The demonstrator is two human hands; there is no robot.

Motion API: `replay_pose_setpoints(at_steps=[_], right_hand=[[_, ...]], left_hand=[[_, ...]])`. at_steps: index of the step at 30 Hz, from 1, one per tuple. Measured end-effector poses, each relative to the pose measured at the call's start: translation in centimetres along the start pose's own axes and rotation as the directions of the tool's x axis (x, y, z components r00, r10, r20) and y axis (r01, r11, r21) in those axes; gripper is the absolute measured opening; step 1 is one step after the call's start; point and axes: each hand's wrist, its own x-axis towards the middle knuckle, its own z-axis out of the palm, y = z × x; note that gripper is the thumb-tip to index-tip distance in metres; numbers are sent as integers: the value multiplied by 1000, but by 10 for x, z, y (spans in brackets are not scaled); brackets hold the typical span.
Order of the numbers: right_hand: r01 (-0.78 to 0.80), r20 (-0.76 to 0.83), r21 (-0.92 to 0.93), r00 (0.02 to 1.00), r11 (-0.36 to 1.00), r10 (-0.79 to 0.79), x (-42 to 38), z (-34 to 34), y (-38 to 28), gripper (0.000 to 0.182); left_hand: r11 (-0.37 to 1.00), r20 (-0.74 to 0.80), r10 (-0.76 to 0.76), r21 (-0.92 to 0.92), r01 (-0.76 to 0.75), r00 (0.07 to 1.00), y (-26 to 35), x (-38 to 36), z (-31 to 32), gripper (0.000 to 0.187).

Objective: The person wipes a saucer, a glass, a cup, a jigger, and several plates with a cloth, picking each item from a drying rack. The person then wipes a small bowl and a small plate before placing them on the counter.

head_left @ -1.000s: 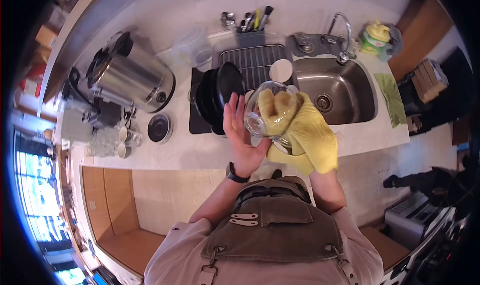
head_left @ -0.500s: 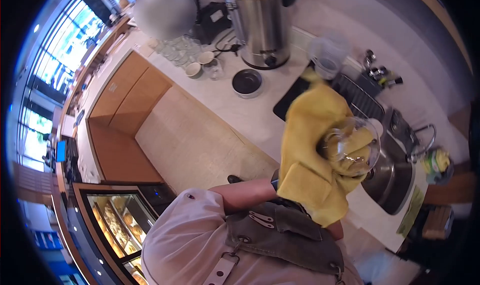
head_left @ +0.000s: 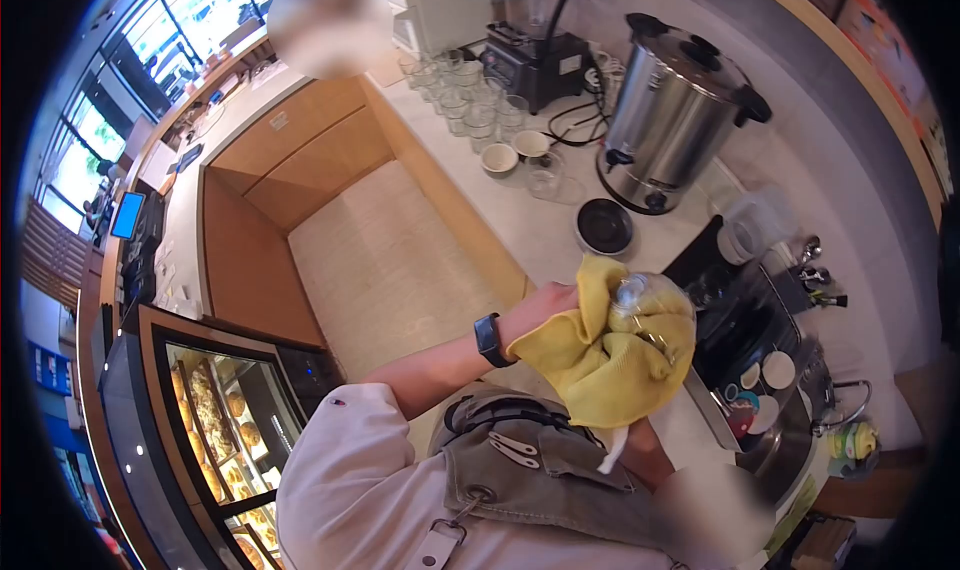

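A yellow cloth [head_left: 610, 375] is bunched around a clear glass [head_left: 662, 320], whose rounded side shows at the upper right of the cloth. My left hand [head_left: 545, 308], with a dark watch at the wrist, grips the cloth from the left, its fingers partly inside the folds. The forearm of my right hand [head_left: 645, 457] rises from below to the underside of the cloth, which hides the hand and its fingers.
Behind the cloth, the counter [head_left: 545, 230] holds a dark round dish [head_left: 604, 226], a steel urn [head_left: 670, 120], cups, several glasses [head_left: 470, 105] and a blender base [head_left: 535, 65]. Dishes lie by the sink [head_left: 775, 455] at right. A lit pastry case [head_left: 225, 420] is at lower left.
My left hand has come into view at the left of the cloth. The cloth is bunched closer round the glass. The view has shifted, showing more glasses and the dishes by the sink.
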Motion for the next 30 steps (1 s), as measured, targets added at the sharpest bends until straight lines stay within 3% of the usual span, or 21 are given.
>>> replay_pose_setpoints(at_steps=[3, 6, 7, 9, 11, 12, 14, 15, 17, 18, 19, 20, 21, 22, 25, 26, 29, 30], right_hand=[[-4, 159, 18, 987, 1000, 1, 32, 60, 13, 51], [-11, 303, 24, 953, 1000, 3, 49, 119, 21, 50], [-5, 357, 30, 934, 1000, -6, 55, 140, 24, 49], [18, 472, 39, 881, 999, -34, 63, 187, 32, 49], [50, 576, 57, 814, 997, -74, 66, 235, 45, 48], [61, 626, 71, 774, 996, -92, 71, 255, 53, 47], [101, 734, 96, 664, 990, -139, 89, 286, 70, 47], [211, 832, 97, 520, 973, -196, 110, 293, 79, 46], [472, 906, 105, 318, 875, -280, 138, 306, 82, 42], [306, 935, 99, 297, 947, -193, 144, 316, 70, 41], [135, 959, 79, 260, 988, -113, 150, 325, 66, 40], [9, 945, 98, 313, 995, -96, 148, 326, 77, 37], [-232, 913, 81, 408, 969, 21, 140, 327, 90, 38], [-460, 867, 82, 470, 884, 164, 131, 330, 100, 38], [-130, 826, 133, 562, 983, -37, 151, 347, 109, 38], [147, 812, 244, 509, 959, -285, 168, 358, 107, 37], [326, 854, 231, 383, 917, -351, 220, 363, 125, 35], [302, 883, 151, 387, 941, -266, 237, 359, 123, 35]], left_hand=[[998, -114, 28, 52, -22, 993, -2, -47, -60, 53], [941, -207, -204, 228, 250, 957, 29, -99, -119, 57], [973, -376, -204, 20, 228, 904, 33, -103, -121, 58], [941, -681, -280, -334, 53, 677, 38, -103, -114, 60], [876, -726, -300, -467, -123, 618, 12, -144, -111, 54], [939, -765, -259, -343, -32, 590, -1, -162, -117, 53], [982, -816, -171, -96, 162, 552, -25, -191, -131, 51], [966, -832, -126, 21, 259, 540, -35, -200, -138, 50], [982, -830, -186, -153, 106, 526, -38, -211, -161, 47], [898, -795, -266, -411, -160, 545, -33, -213, -180, 44], [685, -745, -314, -607, -403, 589, -31, -216, -195, 42], [772, -794, -316, -533, -347, 519, -35, -217, -200, 42], [845, -838, -315, -461, -271, 445, -39, -218, -205, 43], [800, -849, -355, -493, -343, 392, -40, -212, -208, 44], [733, -854, -421, -519, -439, 307, -61, -197, -214, 48], [747, -852, -416, -519, -415, 318, -75, -194, -216, 50], [802, -811, -384, -530, -276, 441, -129, -195, -233, 54], [812, -780, -378, -538, -226, 499, -144, -196, -242, 55]])
